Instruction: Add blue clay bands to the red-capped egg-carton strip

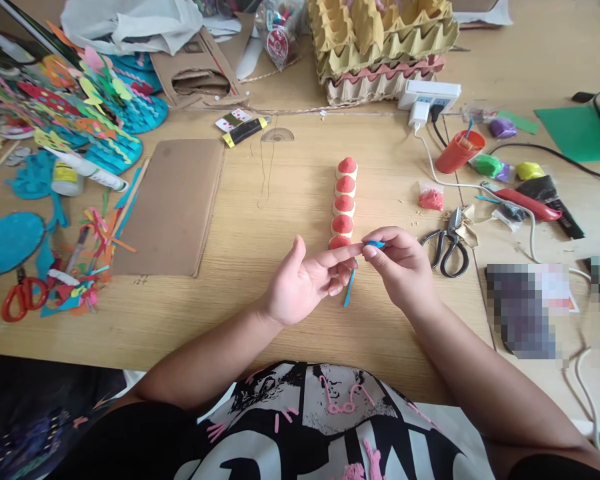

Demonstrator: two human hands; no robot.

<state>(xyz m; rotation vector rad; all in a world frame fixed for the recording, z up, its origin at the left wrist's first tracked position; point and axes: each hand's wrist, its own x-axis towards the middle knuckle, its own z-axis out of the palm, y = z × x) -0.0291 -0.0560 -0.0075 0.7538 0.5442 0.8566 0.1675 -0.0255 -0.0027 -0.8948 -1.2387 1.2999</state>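
My right hand (403,270) pinches a small blue clay-like piece (375,244) between thumb and fingertips. Palm up, my left hand (307,280) has its thumb raised and index finger stretched out to that blue piece, while its other fingers curl loosely. Just beyond both hands stands a row of several cream egg-carton cups with red tops (347,203); its near end is partly hidden by my fingers. A thin blue stick (349,290) lies below the row, close to my left fingertips.
Black-handled shears (447,243) and a red cup (460,152) are to the right, with a white cable (433,167) running past. Cardboard (167,207) and red scissors (24,298) lie left. Stacked egg trays (380,53) and a power strip (430,95) stand at the back.
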